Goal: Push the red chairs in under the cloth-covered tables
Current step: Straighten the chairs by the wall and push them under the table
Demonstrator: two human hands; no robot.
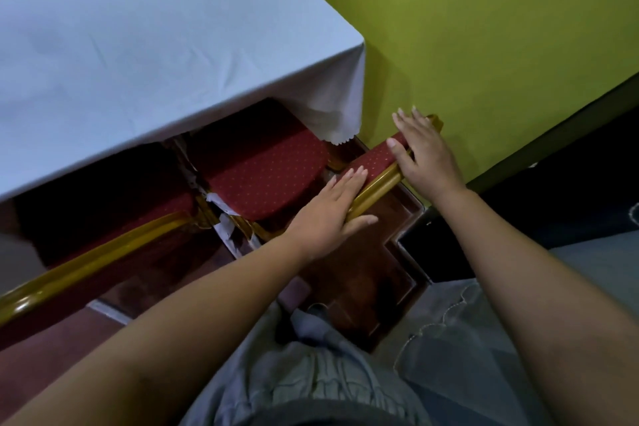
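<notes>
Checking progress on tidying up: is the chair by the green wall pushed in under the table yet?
Partly in: the chair seat has its front under the tablecloth, the rest still showing. Both hands rest open on the backrest.

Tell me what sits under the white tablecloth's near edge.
Under the white tablecloth, two red chair seats show: the right seat and a darker left seat. Their front parts and the table legs are covered.

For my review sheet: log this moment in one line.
both hands flat on chair backrest | left hand | right hand | red chair seat partly under table
</notes>
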